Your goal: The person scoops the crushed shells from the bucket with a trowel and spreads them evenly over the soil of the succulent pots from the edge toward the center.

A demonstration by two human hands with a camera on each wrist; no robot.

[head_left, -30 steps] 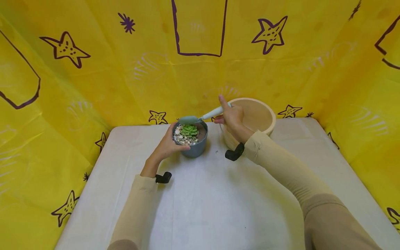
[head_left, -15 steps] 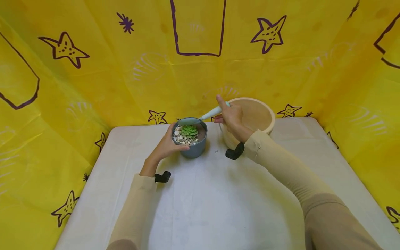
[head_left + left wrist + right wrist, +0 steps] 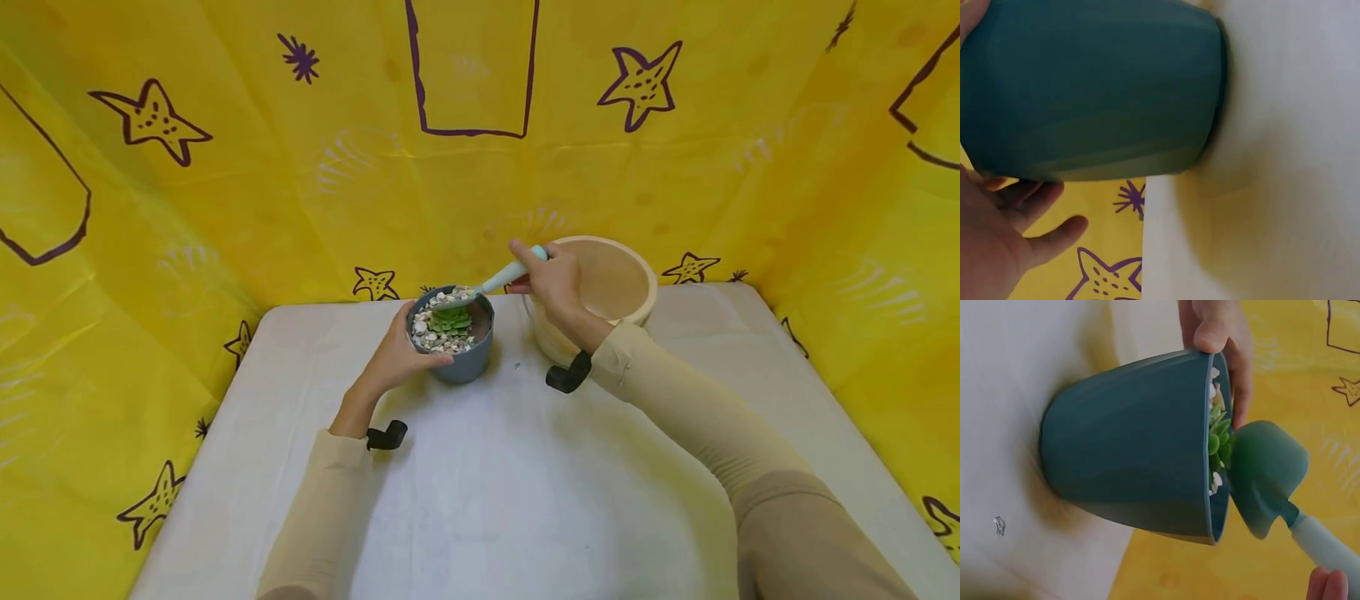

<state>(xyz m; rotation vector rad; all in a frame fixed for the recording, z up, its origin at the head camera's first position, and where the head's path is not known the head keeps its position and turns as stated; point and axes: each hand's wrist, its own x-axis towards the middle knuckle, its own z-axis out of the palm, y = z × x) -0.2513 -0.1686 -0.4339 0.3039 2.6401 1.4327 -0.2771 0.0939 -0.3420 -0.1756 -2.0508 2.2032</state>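
A blue-grey flowerpot (image 3: 465, 368) stands on the table with a green succulent (image 3: 453, 323) and pale pebbles (image 3: 424, 335) in it. One side of its fill is bare and brownish. My left hand (image 3: 392, 354) holds the pot at the left, thumb on the near rim and fingers round the far side. A pale blue garden trowel (image 3: 506, 277) is gripped by its handle in my right hand (image 3: 557, 285). The trowel's blade (image 3: 1272, 456) lies over the mouth of the pot, close to the succulent, partly covering it. Whether the blade touches the leaves I cannot tell.
Behind my right hand is a large round beige tub (image 3: 615, 279), its inside partly hidden. A small speck (image 3: 517, 365) lies on the white-covered table (image 3: 480, 500). Yellow patterned cloth (image 3: 472, 192) rises at the back and both sides.
The trowel's blade has tilted from showing its broad face to nearly edge-on, and has dipped slightly. Pebbles now show behind it at the far rim. The left hand stays on the pot.
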